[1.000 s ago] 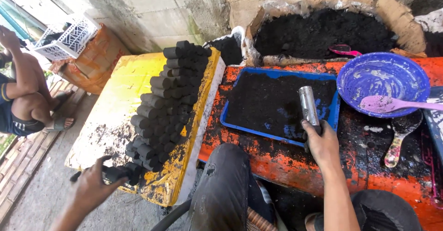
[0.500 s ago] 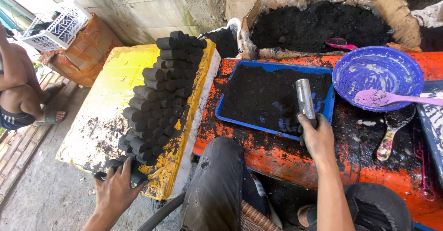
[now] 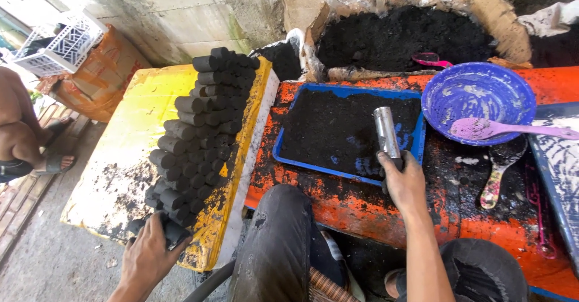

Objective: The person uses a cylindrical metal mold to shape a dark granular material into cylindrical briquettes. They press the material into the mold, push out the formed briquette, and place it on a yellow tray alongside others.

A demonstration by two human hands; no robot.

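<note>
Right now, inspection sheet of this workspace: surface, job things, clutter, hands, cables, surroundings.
Surface: orange table, smeared black; yellow board beside it, paint worn.
Job's things: stacked black cylinders on the board; blue tray of black powder; metal tube.
Clutter: blue bowl with pink spoon; dirty ladle; pink scoop in the black heap.
Hands: left hand on a black cylinder at the board's near edge; right hand grips the tube upright over the tray.
Cables: nothing seen.
Surroundings: concrete wall, white crate, another person's legs at left.
</note>
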